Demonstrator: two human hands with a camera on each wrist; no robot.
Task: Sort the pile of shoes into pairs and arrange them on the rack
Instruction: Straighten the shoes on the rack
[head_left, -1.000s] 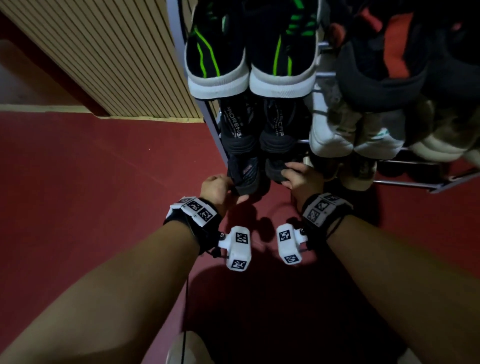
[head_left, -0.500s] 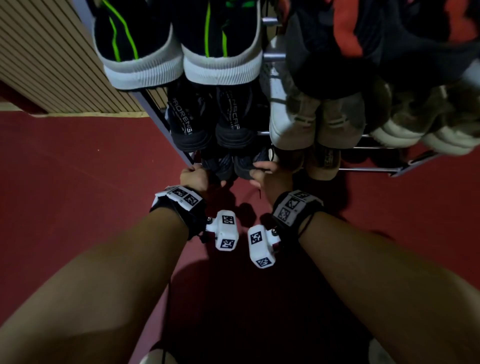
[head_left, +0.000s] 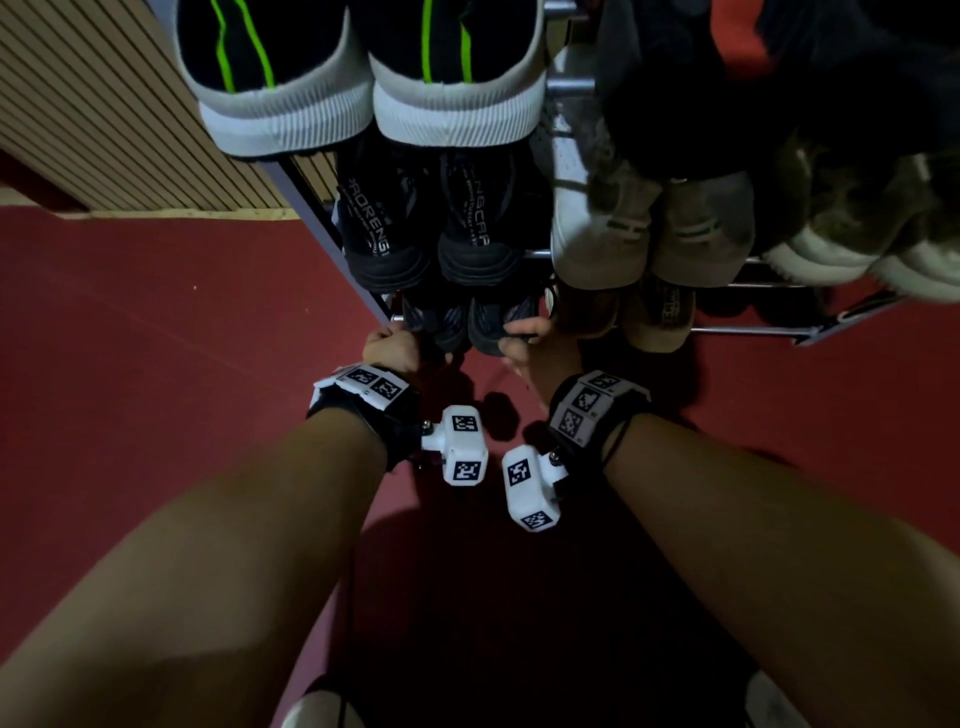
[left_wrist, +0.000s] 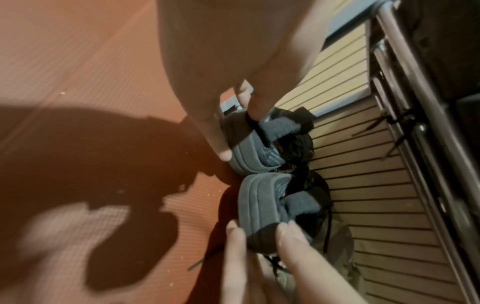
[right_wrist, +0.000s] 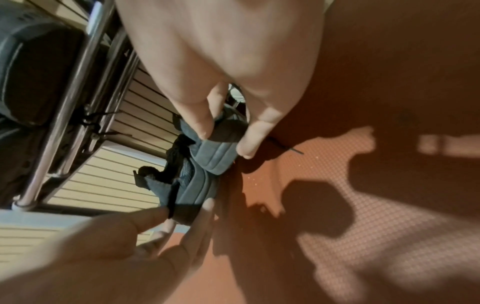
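Observation:
Two grey-blue sneakers stand side by side at the bottom left of the metal shoe rack (head_left: 753, 330), heels toward me and soles close to the red floor. My left hand (head_left: 387, 345) pinches the heel of the left sneaker (head_left: 434, 319) between thumb and fingers. The left wrist view shows that hand (left_wrist: 240, 131) on its sneaker (left_wrist: 249, 148). My right hand (head_left: 524, 338) pinches the heel of the right sneaker (head_left: 496, 322). The right wrist view shows it (right_wrist: 226, 135) holding that sneaker (right_wrist: 215, 156). The toes are hidden under the upper shelves.
Higher shelves hold black shoes with green stripes (head_left: 280, 78), black lettered shoes (head_left: 384, 228) and pale sneakers (head_left: 623, 234). Brown shoes (head_left: 660, 312) sit low on the right. A slatted wood wall (head_left: 104, 130) stands behind, left of the rack. Red floor (head_left: 156, 364) lies around it.
Both hands have pushed the grey-blue pair further in under the rack, still holding the heels. My head has moved closer, so the upper shoes loom larger.

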